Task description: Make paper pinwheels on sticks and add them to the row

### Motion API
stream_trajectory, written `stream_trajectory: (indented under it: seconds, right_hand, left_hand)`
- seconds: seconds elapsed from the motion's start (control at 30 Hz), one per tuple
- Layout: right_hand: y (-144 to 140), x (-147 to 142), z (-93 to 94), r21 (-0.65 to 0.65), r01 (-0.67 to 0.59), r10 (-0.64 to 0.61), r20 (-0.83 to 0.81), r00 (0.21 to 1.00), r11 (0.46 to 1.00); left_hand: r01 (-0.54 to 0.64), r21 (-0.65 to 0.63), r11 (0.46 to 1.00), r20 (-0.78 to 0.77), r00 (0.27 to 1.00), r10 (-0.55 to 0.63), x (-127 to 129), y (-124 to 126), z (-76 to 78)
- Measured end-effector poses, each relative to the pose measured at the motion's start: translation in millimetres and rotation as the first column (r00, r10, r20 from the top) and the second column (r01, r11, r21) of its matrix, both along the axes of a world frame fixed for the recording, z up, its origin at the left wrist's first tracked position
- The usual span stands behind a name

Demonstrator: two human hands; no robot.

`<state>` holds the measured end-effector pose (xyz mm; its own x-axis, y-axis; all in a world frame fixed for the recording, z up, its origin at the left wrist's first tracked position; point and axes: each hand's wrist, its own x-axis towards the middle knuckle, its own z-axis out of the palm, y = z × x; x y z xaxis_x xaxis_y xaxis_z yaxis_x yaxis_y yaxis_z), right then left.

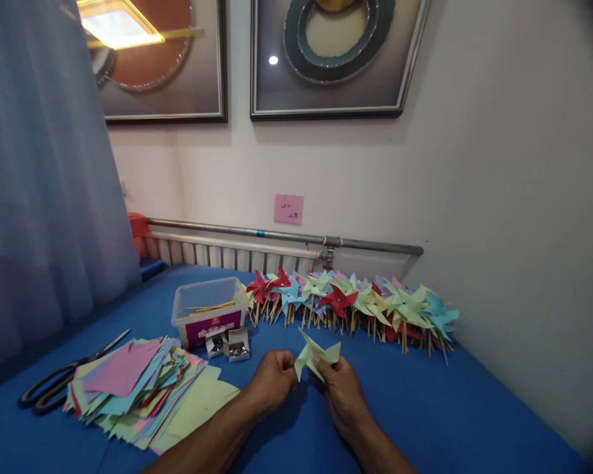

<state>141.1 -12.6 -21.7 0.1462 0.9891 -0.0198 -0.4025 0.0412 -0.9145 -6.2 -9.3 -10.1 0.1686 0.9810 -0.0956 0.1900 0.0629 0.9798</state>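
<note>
A pale green paper pinwheel [317,355] is held above the blue table, its blades folded in to the middle. My right hand [344,392] grips it from the right, thumb pressed on the centre and the other fingers behind the paper. My left hand [275,378] is closed right beside the pinwheel's left blade, fingertips curled together; what they hold, if anything, is hidden. Just beyond my left hand stand two small open boxes of shiny metal pins [238,345]. No stick shows on the pinwheel.
Many finished pinwheels on sticks [338,301] lie in a row at the back right. A clear plastic tub [209,299] holds thin wooden sticks. Left of my arm lie a pile of coloured paper sheets [138,388] and black-handled scissors [49,388]. A curtain [44,164] hangs at left.
</note>
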Motion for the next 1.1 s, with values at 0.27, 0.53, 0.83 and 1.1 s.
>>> stream_trajectory:
  seconds: [0.27, 0.53, 0.83, 1.1]
  right_hand:
    - [-1.6, -0.3, 4.3, -0.022, -0.025, 0.024, -0.061, 0.998, 0.999]
    - [-3.8, -2.7, 6.4, -0.049, -0.019, 0.016, -0.067, 0.998, 0.999]
    - [-1.8, -2.5, 3.4, -0.043, -0.014, 0.011, -0.079, 0.997, 0.999]
    - [-4.6, -1.1, 3.7, -0.036, -0.023, 0.021, -0.057, 0.998, 0.999]
  left_hand:
    - [-0.009, 0.054, 0.999, -0.023, 1.000, 0.010, -1.6, -0.1, 0.6]
    - [-0.016, 0.093, 0.996, -0.011, 1.000, 0.017, -2.6, 3.5, -6.1]
    - [-0.003, 0.108, 0.994, -0.023, 1.000, 0.005, -3.1, 2.4, -4.4]
    - [0.000, 0.232, 0.973, -0.092, 0.996, 0.021, -4.1, -0.4, -6.0]
